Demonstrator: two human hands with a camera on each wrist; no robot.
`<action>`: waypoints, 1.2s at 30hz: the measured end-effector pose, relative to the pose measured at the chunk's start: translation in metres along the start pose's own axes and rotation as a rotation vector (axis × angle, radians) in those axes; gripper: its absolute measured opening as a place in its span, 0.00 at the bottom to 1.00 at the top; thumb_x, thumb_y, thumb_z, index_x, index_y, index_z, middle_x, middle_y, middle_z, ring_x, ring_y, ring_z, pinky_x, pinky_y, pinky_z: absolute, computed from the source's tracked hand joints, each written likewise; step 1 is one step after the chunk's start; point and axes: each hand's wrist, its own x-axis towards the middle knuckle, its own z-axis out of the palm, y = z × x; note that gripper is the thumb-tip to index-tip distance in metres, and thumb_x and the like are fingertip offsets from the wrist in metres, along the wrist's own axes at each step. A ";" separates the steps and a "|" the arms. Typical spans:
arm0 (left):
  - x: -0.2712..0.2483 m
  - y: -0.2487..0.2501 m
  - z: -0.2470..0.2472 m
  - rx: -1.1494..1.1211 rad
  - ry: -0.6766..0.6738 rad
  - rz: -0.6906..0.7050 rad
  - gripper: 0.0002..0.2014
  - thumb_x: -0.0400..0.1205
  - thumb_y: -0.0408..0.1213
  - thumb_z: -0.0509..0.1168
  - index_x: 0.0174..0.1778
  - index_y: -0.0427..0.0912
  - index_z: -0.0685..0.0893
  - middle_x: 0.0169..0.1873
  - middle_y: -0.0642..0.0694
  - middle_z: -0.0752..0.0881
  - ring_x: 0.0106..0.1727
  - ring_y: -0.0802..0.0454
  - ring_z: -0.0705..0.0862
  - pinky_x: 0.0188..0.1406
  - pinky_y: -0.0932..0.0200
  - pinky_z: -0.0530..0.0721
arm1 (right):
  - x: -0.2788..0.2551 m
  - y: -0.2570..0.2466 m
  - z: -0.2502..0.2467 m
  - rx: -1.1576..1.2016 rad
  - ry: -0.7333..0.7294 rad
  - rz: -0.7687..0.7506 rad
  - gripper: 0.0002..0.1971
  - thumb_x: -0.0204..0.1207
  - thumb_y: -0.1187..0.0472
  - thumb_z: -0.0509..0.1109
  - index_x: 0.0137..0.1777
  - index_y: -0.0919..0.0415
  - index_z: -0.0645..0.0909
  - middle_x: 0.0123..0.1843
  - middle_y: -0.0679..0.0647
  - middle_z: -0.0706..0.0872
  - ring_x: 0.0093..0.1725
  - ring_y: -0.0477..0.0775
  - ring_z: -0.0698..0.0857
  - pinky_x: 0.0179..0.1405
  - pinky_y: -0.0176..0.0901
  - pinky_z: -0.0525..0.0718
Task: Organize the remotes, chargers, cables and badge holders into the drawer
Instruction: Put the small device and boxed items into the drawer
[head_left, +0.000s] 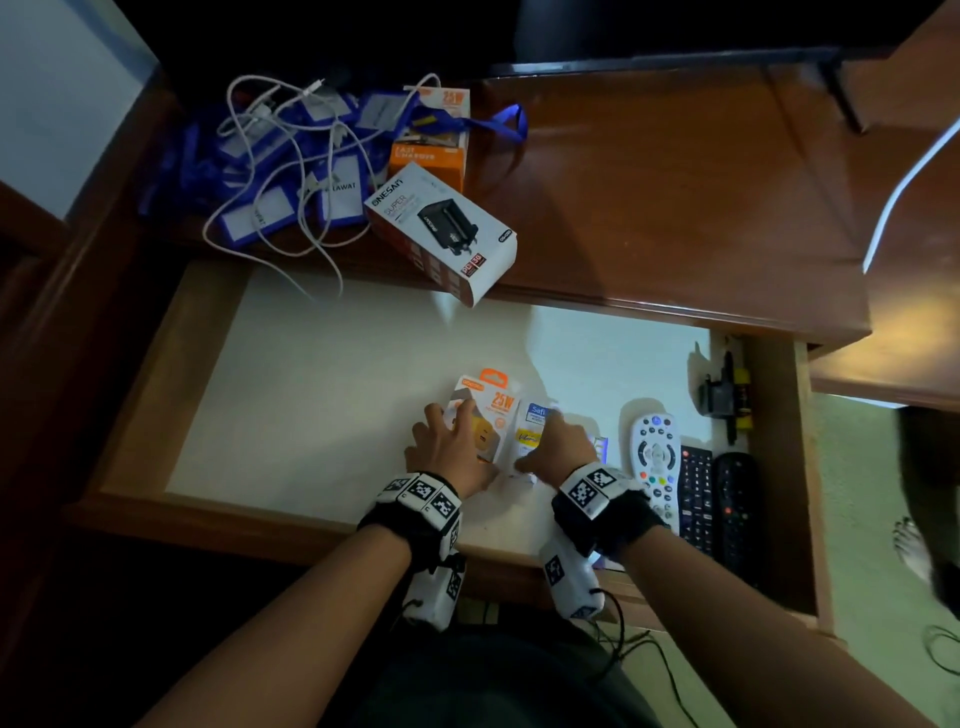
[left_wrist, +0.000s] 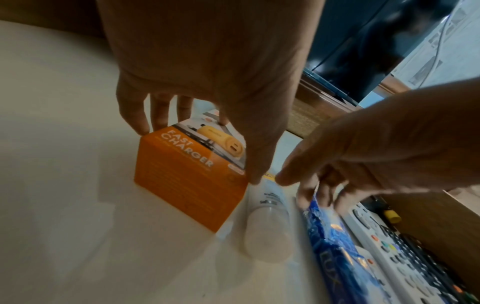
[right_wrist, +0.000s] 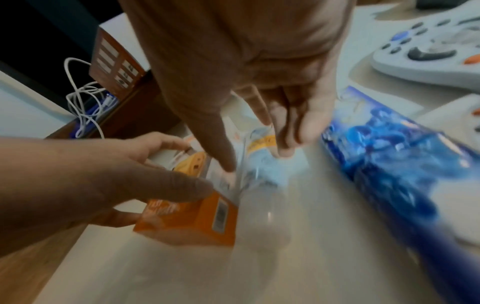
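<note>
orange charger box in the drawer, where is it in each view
Head: orange charger box low centre, on the drawer floor under the left hand.
Left wrist: centre, fingers gripping its far edge.
Right wrist: lower left, held by the left hand.
Shared landmark: the white bottle lying directly beside the box.

The head camera looks steeply down from above into the open drawer (head_left: 311, 374) and the wooden surface (head_left: 675, 182) behind it. Each wrist camera sits very close, low over the drawer floor, facing forward along its hand. All three views share the orange charger box (head_left: 491, 410) (left_wrist: 187, 181) (right_wrist: 192, 222).
</note>
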 end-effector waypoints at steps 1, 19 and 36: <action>0.001 0.000 0.000 -0.003 0.012 0.006 0.43 0.70 0.56 0.72 0.76 0.54 0.55 0.71 0.41 0.57 0.67 0.36 0.68 0.62 0.41 0.76 | 0.005 0.001 -0.006 -0.029 0.068 -0.040 0.34 0.68 0.55 0.76 0.70 0.64 0.65 0.63 0.64 0.80 0.64 0.64 0.78 0.54 0.48 0.78; -0.012 0.013 0.012 -0.026 -0.118 -0.044 0.43 0.64 0.52 0.79 0.68 0.51 0.59 0.63 0.39 0.64 0.61 0.35 0.76 0.57 0.41 0.81 | 0.037 0.031 -0.014 -0.413 -0.020 -0.391 0.40 0.57 0.48 0.83 0.69 0.49 0.69 0.65 0.49 0.73 0.68 0.58 0.69 0.61 0.58 0.70; -0.018 0.011 0.020 -0.004 -0.241 -0.056 0.65 0.63 0.50 0.82 0.77 0.61 0.33 0.70 0.37 0.68 0.66 0.35 0.76 0.62 0.41 0.79 | 0.026 0.051 -0.011 -0.370 -0.051 -0.359 0.39 0.61 0.41 0.78 0.72 0.51 0.71 0.67 0.50 0.72 0.69 0.57 0.68 0.68 0.60 0.68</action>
